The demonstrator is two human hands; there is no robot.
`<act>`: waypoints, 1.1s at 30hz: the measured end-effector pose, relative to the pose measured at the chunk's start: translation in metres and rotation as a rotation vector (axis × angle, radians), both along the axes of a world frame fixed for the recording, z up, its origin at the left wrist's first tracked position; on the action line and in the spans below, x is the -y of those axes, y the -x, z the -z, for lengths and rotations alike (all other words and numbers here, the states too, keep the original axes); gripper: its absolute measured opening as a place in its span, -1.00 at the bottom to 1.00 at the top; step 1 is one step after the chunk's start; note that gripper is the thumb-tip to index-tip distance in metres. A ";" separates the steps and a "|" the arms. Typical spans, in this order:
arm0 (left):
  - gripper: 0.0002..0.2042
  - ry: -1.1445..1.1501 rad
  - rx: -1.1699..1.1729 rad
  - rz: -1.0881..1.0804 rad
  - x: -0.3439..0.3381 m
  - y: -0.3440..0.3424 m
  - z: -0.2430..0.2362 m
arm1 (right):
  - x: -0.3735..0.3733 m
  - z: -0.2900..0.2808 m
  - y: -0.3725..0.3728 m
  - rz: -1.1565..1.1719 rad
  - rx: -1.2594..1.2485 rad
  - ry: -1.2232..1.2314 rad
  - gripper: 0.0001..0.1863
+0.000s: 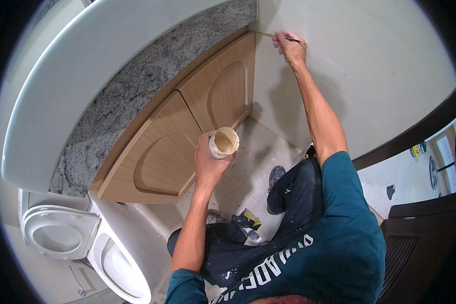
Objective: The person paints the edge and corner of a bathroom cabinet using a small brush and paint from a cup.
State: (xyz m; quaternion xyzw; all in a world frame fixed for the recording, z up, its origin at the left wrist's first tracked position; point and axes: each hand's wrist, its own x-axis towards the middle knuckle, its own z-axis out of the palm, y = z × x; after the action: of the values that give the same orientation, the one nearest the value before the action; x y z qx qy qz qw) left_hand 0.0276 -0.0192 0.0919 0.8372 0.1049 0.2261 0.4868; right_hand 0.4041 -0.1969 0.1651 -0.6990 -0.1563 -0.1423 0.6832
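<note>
My left hand (206, 164) is wrapped round a small white cup (213, 146) of cream-coloured paint, in front of the cabinet doors (228, 81). Raised far to the right, my right hand (291, 49) pinches a thin paintbrush (264, 34) with a dark handle end. The brush points left along the pale wall (370, 55), towards the corner where the wall meets the wooden vanity and its granite counter (137, 76). Its tip lies at or close to that corner; whether it touches the surface I cannot tell.
A white basin (81, 66) curves along the left above the counter. The toilet (121, 263) has its lid up, at lower left. By my feet on the tiled floor lies a crumpled black and yellow bag (247, 220). A dark door (420, 243) and doorway stand right.
</note>
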 end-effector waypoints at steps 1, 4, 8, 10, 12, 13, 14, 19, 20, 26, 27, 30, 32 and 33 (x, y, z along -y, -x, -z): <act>-0.38 -0.005 0.005 -0.001 0.000 0.000 0.000 | 0.000 0.000 0.000 -0.001 0.000 0.002 -0.71; -0.37 -0.018 -0.006 -0.006 -0.001 0.000 0.000 | 0.000 0.001 -0.001 -0.004 -0.001 -0.001 -0.71; -0.37 -0.029 -0.001 -0.010 -0.001 0.000 0.001 | 0.000 0.002 0.001 -0.006 0.001 -0.031 -0.72; -0.38 -0.042 0.005 -0.013 -0.002 0.000 0.005 | -0.002 0.001 0.004 -0.006 0.003 -0.028 -0.73; -0.38 -0.047 -0.002 -0.017 -0.002 0.000 0.003 | -0.002 0.001 0.005 -0.005 0.002 -0.007 -0.73; -0.38 -0.048 -0.004 -0.016 -0.001 0.000 0.002 | 0.000 0.003 0.004 -0.018 0.005 -0.005 -0.73; -0.38 -0.047 -0.007 -0.015 -0.001 -0.001 0.001 | 0.002 0.004 0.002 -0.032 0.008 -0.003 -0.72; -0.38 -0.041 -0.015 -0.008 -0.001 0.001 -0.001 | 0.001 0.007 0.006 -0.013 0.023 -0.014 -0.72; -0.38 -0.035 -0.015 -0.007 -0.001 0.001 0.000 | 0.001 0.006 0.006 -0.010 0.024 -0.004 -0.72; -0.38 -0.025 -0.016 -0.008 -0.001 -0.001 0.002 | -0.001 0.010 0.003 -0.013 0.020 -0.023 -0.73; -0.38 -0.024 -0.015 -0.006 0.000 -0.001 0.001 | -0.001 0.011 0.002 -0.018 0.014 -0.025 -0.73; -0.38 -0.011 -0.019 -0.006 -0.002 0.001 0.000 | -0.001 0.012 0.006 -0.025 0.032 -0.054 -0.73; -0.38 -0.005 -0.014 0.000 -0.001 0.000 0.001 | 0.000 0.014 0.003 -0.024 0.032 -0.060 -0.73; -0.38 -0.008 -0.010 0.002 -0.001 0.000 0.002 | 0.001 0.014 0.002 -0.023 0.032 -0.064 -0.73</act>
State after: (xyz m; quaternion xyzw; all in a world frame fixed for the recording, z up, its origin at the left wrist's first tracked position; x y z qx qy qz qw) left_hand 0.0276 -0.0183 0.0900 0.8403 0.1058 0.2218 0.4833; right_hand 0.4024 -0.1977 0.1506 -0.6726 -0.1708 -0.1505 0.7041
